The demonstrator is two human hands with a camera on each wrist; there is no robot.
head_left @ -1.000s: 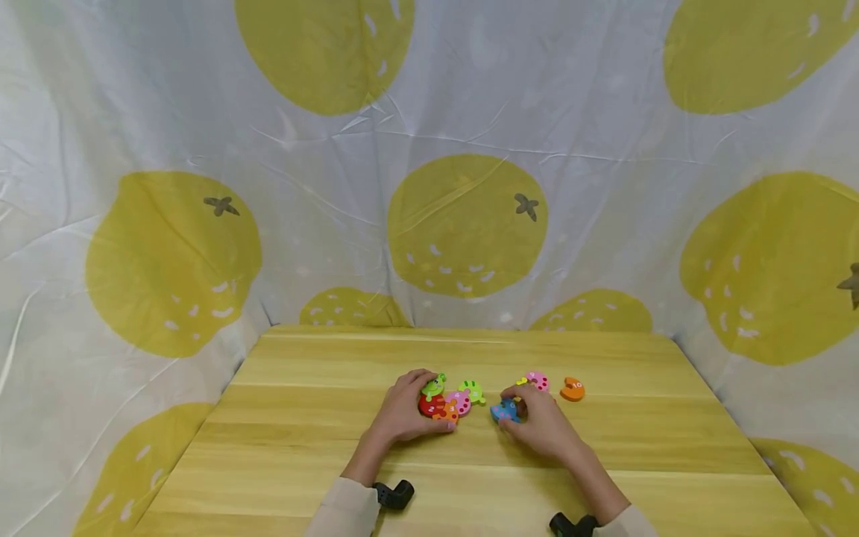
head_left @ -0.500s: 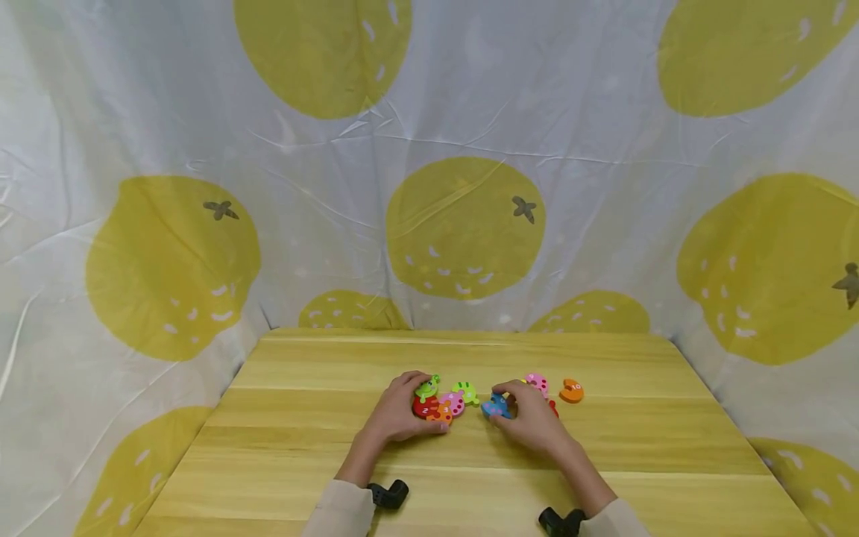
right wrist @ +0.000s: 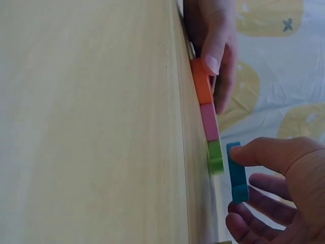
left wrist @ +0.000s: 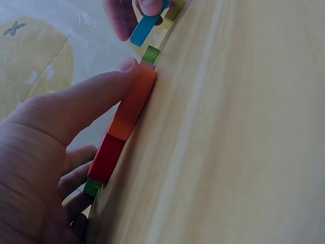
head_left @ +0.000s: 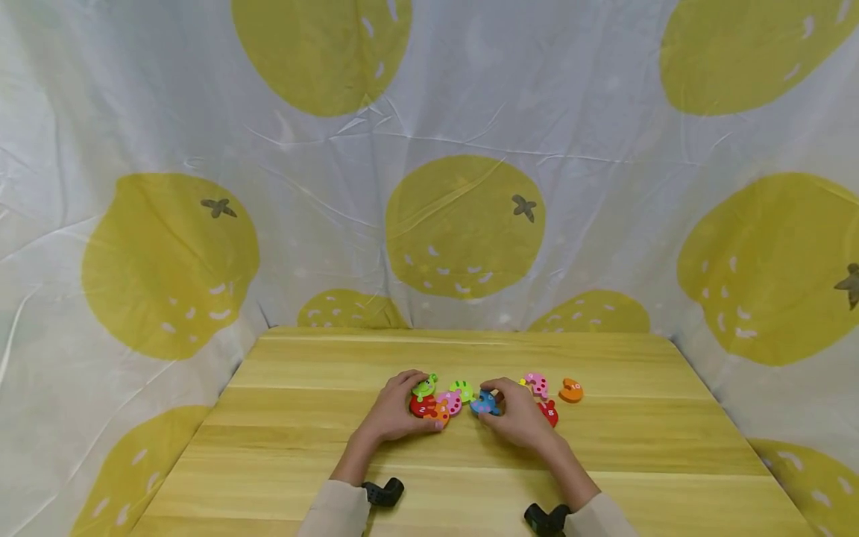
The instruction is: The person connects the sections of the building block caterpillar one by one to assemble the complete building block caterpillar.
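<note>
My left hand (head_left: 392, 410) grips a row of joined puzzle pieces on the table, thumb at the orange piece (left wrist: 134, 107) and fingers around the far side. The row runs from a green head piece (head_left: 425, 386) through a red piece (head_left: 421, 406), the orange one and a pink piece (head_left: 450, 403) to a striped green piece (head_left: 462, 389). Between thumb and fingers, my right hand (head_left: 520, 418) pinches a blue puzzle piece (head_left: 485, 403). In the right wrist view this blue piece is raised off the table, close beside the green end of the row.
Right of my right hand lie loose pieces: a pink one (head_left: 537, 383), a red one (head_left: 549, 413), an orange one (head_left: 572, 390) and a partly hidden yellow one (head_left: 522, 382). The wooden table (head_left: 322, 358) backs onto a lemon-print curtain (head_left: 597, 224).
My right hand has moved left with the blue piece, up to the striped green end. The red loose piece has come into view behind it. My left hand and the row shifted slightly left.
</note>
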